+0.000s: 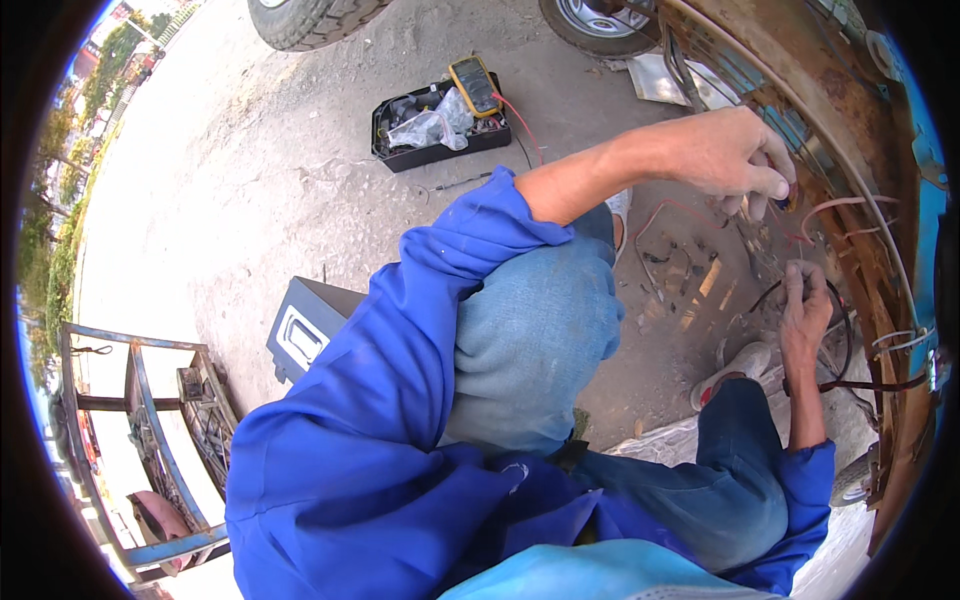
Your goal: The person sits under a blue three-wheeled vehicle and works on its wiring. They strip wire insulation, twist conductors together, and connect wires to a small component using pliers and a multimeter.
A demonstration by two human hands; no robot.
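Observation:
My left hand [735, 155] reaches across to the rusty vehicle frame [790, 60], its fingers curled closed around a small dark piece with a bit of red. Most of that piece is hidden by the fingers. Below it, my right hand [806, 315] pinches a thin wire between thumb and fingers, palm partly turned up. A pinkish-red wire [845, 203] loops from the frame close to both hands. Another thin red wire [665, 205] curves toward the ground beneath my left hand. Behind my right wrist a black cable [875, 385] runs to the frame.
A black open tray [440, 155] holds a yellow multimeter [474, 86] and plastic bags. By my left arm stands a grey case [312, 320]. A metal frame [145, 450] is at the far left, tires [318, 22] at the top. Debris [700, 285] lies below my hands.

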